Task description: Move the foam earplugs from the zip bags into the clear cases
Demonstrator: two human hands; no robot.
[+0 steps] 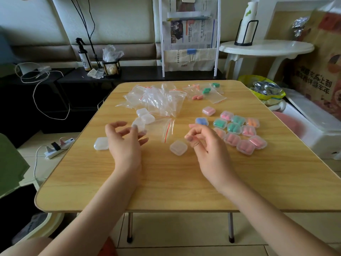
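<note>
Roughly a dozen filled cases [239, 130] are grouped on the table [166, 182] at right; a few bagged earplugs [204, 91] remain at the far edge; nothing is held by the relaxed left hand [125, 143] or loosely curled right hand [204, 143]; an empty case [178, 147] lies between them.

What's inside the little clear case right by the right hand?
Nothing shows inside the clear case; it looks empty and lies closed on the table. Its underside is hidden.

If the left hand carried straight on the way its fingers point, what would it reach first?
Most likely the empty clear cases just beyond the left hand, its fingertips already overlapping the nearest one, though height above the table is unclear.
</note>
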